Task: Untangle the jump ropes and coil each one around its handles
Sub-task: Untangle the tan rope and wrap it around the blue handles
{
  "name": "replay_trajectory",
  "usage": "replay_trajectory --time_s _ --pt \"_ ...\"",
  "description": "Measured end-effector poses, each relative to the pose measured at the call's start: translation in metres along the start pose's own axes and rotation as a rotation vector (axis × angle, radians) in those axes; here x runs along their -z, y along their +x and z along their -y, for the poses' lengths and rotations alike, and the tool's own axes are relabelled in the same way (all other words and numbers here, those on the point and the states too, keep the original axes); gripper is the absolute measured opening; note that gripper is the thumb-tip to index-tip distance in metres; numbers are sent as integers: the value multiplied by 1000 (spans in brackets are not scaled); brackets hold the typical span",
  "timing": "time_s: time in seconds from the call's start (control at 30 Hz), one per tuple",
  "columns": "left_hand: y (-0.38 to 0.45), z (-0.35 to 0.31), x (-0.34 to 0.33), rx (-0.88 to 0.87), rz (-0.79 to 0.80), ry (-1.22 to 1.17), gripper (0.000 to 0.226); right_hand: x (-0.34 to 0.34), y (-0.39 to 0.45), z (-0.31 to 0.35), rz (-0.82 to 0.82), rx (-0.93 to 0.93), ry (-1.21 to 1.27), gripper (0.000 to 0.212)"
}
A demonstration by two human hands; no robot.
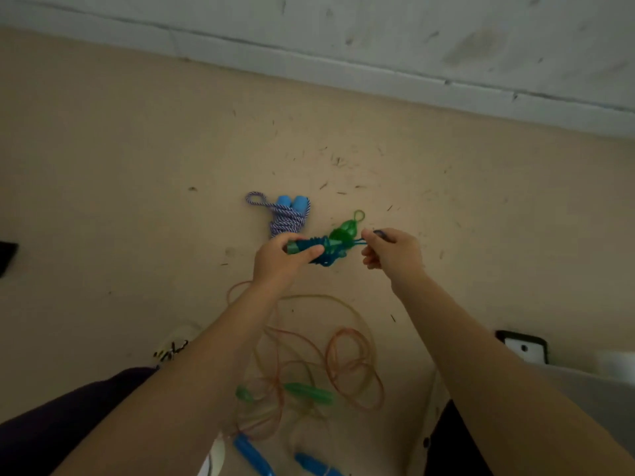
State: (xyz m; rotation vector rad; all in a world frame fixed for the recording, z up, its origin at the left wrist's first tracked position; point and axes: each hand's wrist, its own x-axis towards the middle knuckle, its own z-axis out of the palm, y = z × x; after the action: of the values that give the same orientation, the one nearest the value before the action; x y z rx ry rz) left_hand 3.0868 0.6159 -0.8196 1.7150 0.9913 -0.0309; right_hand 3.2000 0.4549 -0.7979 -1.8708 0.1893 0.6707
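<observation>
My left hand (280,257) grips a dark blue and green handle bundle (323,247) with blue rope wound round it, held above the floor. Beside it, my right hand (391,249) pinches the loose end of that blue rope, pulled taut to the right. Beyond the hands a purple-and-white braided rope (283,218) lies coiled around its light blue handles. Under my arms, tangled orange and yellowish ropes (347,362) sprawl on the floor with green handles (309,393) and blue handles (254,455) among them.
The tan floor (137,166) meets a grey wall (378,36) at the back. A dark phone-like object (524,347) lies at the right by a pale box edge. My dark-clothed legs fill the lower corners. A black object (7,255) shows at the left edge.
</observation>
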Motion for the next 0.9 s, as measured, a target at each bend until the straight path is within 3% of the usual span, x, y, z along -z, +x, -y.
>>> replay_trajectory --time_s 0.07,0.13,0.2,0.37,0.47,0.53,0.7,0.9 --pt "22 8 -3 -20 3 57 49 -8 19 2 35 45 21 35" --pt "33 18 -4 -64 37 121 76 -11 28 -4 68 69 -8 62" --pt "33 34 -1 -73 34 233 86 -11 24 -19 68 63 -123 71" --pt "-19 101 4 81 -78 571 51 -3 1 -94 73 5 -575 58" --pt "-55 140 7 268 -117 544 46 -6 -16 -136 113 -43 -716 65" --pt "-72 157 4 262 -99 557 40 -11 -30 -155 124 2 -761 64" --pt "-77 168 -10 241 40 316 22 -23 -41 -171 160 -10 -734 28" --pt "-75 121 -14 341 208 54 13 -7 -45 -130 244 -122 -479 29"
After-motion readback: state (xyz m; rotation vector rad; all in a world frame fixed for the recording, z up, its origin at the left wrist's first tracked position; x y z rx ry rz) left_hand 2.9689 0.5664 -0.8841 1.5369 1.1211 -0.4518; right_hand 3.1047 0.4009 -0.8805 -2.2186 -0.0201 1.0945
